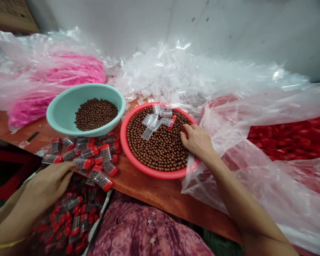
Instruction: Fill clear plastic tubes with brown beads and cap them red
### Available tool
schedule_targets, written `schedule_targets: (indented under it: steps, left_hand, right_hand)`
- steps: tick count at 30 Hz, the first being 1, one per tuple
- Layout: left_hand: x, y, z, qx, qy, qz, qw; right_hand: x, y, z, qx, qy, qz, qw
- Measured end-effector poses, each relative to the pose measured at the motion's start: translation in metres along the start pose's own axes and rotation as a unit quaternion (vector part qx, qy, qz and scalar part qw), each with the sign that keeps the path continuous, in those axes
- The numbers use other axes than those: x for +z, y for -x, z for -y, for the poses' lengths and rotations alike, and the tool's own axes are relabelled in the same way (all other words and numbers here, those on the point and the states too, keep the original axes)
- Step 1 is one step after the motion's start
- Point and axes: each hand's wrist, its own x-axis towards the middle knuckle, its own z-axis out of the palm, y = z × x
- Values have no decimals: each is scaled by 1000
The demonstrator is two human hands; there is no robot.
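My left hand [49,179] reaches over the front edge of the table, its fingertips against a pile of small clear containers [89,153] with red caps and dark balls inside. Its fingers are stretched out and the thumb is apart; I see nothing held. At the right side of a red basin [160,174], my right hand [198,140] is closed, with a small red cap [185,132] showing between its fingers. Brown balls [157,151] fill that basin. Several empty clear containers [152,122] and a loose red cap [172,122] lie on the balls.
A turquoise basin [61,124] with fewer brown balls stands at left. Below my left hand is a box of capped containers [74,213]. Clear plastic pieces [170,71] are heaped at the wall. Bags hold pink pieces [77,69] and red caps [293,138].
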Motion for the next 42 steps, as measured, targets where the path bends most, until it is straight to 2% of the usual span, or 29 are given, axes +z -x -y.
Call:
schedule_targets:
  steps: [1,3,5,8,10,13,15,19,23,26,28,30,32,34,36,39,42]
  left_hand:
    - [-3,-18,-15,38,-22,-13,999]
    - [-4,-63,-49,162,-42,-38,985]
    - [2,-112,-84,297,-57,-46,952]
    - [22,-176,-124,447,-87,22,890]
    - [34,-202,-141,505,-106,62,855]
    - [44,-215,-149,533,-137,91,830]
    - [45,-213,-148,520,-162,102,833]
    - [50,-198,-151,457,-178,139,860]
    - [65,-189,-174,425,-135,174,878]
    - [77,-189,-195,382,-77,188,902]
    - [83,-192,-203,315,-13,198,928]
    - [86,-196,-204,248,93,212,941]
    - [87,-199,-199,205,252,236,916]
    - [84,-200,-192,171,416,265,853]
    - [78,-197,-185,135,535,295,780]
    - [67,-186,-177,76,635,331,694]
    - [58,-174,-172,30,690,340,638]
  right_hand:
    - [0,1,1,-5,-9,-2,1000]
    - [1,3,2,-7,-25,5,1000]
    - [2,5,0,-4,-41,10,999]
    - [6,6,-5,8,-76,0,997]
    - [8,6,-8,15,-105,-12,994]
    - [9,6,-10,18,-130,-17,991]
    - [8,6,-10,23,-133,-10,991]
    - [6,5,-9,30,-136,0,990]
    - [5,6,-8,32,-137,-6,990]
    - [5,6,-8,34,-148,-6,988]
    - [5,6,-8,34,-152,-3,988]
    - [5,6,-8,35,-159,-1,987]
    - [6,5,-10,39,-177,2,983]
    - [6,4,-15,30,-200,16,979]
    - [5,3,-21,-13,-206,45,977]
    - [-2,0,-31,-137,-163,98,972]
    - [-13,-4,-34,-220,-76,106,967]
